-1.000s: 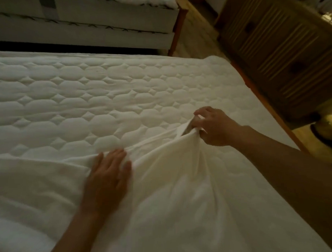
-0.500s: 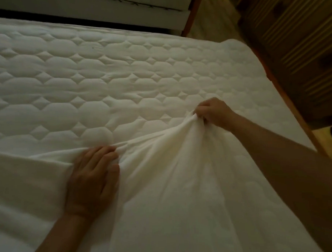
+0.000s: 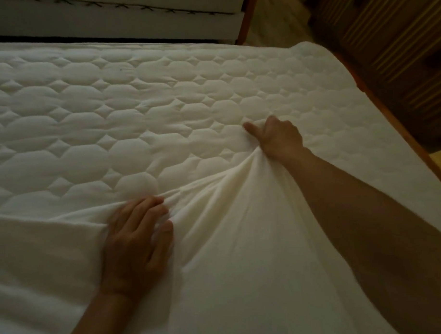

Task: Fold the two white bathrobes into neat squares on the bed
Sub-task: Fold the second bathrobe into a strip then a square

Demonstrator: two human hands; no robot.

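A white robe lies spread over the near part of the quilted bed, reaching the lower edge of the view. The hands are apart. The right hand is clenched round a bunch of the robe at its far edge, thumb sticking out to the left. Taut creases fan from that fist down and toward the left hand. The left hand lies palm down on the robe, nearer the person, its fingertips slightly bent at the gathered folds along the cloth's edge. I cannot make out a second robe. Beyond the bed stands another bed; a wooden dresser is at right, beside the orange frame.
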